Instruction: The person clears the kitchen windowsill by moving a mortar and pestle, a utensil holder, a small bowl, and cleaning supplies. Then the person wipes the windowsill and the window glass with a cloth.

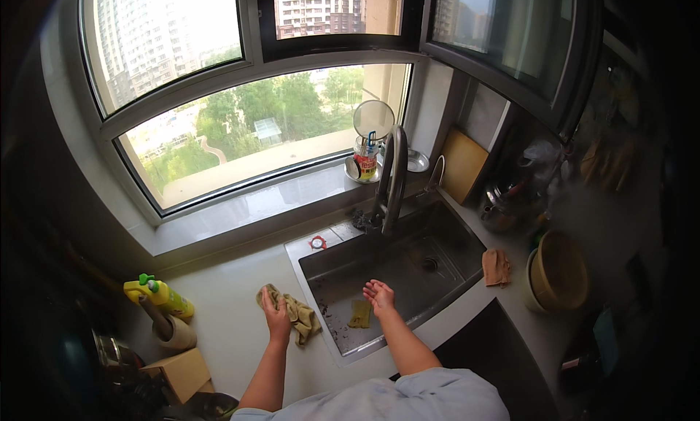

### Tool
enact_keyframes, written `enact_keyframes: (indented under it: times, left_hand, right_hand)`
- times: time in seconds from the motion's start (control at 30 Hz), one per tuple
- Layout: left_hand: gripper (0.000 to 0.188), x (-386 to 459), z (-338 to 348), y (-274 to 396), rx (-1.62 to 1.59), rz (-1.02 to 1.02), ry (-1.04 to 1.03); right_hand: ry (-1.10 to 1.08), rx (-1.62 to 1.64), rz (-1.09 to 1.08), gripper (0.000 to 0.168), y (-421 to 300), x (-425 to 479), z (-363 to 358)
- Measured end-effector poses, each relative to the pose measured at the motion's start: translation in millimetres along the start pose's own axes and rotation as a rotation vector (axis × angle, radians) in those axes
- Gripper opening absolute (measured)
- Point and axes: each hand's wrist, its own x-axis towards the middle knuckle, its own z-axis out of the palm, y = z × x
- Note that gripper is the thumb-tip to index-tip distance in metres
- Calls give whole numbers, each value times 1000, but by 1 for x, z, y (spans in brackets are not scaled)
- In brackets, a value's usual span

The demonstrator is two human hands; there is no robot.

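My left hand lies on a crumpled olive-green cloth on the pale countertop, just left of the sink; whether its fingers grip the cloth cannot be told. Above the stainless steel sink, my right hand is held with its fingers spread and nothing in them. A yellowish-green piece of cloth or sponge rests in the basin beside that hand. Dark bits of debris are scattered along the basin's left side. The curved faucet rises at the back, and a dark scourer sits by its base.
On the left stand a yellow bottle with a green cap, a beige holder and a cardboard box. A red-rimmed round object is on the sink's ledge. Right of the basin are an orange-brown cloth and stacked bowls.
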Motion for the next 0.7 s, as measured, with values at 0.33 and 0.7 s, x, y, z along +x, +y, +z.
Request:
enact_keyframes:
  times: [0.33,0.7]
  left_hand:
    - [53,1,90,18,-311,-62,-39]
    - [46,55,232,73,-375,-89,-186]
  right_hand:
    - [-207,51,23,16,-72,20,33]
    - [-209,101,4,15,-169,99,2]
